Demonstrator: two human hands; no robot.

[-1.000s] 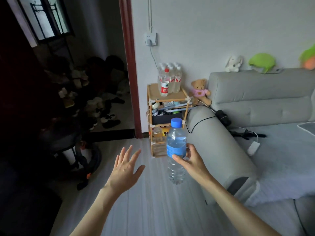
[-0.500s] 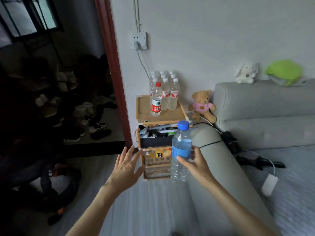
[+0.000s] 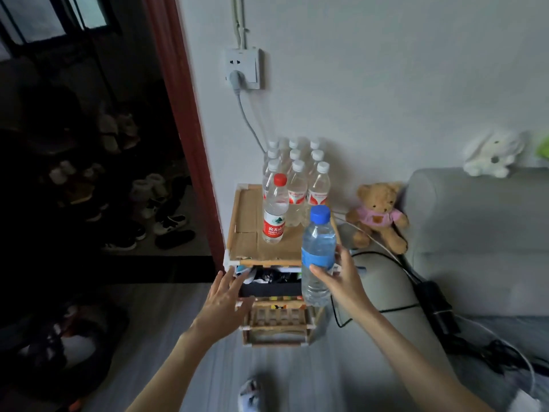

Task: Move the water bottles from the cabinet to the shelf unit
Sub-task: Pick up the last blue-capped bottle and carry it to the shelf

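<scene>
Right hand (image 3: 341,281) grips blue-cap bottle (image 3: 317,257) upright, just in front of shelf unit (image 3: 252,242) top, free spot fwd-left beside red-cap bottle (image 3: 274,215). Left hand (image 3: 224,301) empty, fingers spread, nearer shelf's left edge.

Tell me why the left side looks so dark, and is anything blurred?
Head view: the doorway on the left is unlit, so the shoes barely show; the wall and bottles sit in soft, even light. The floor at the bottom is smeared; straight edges bow towards the edges, a wide-lens effect.
</scene>
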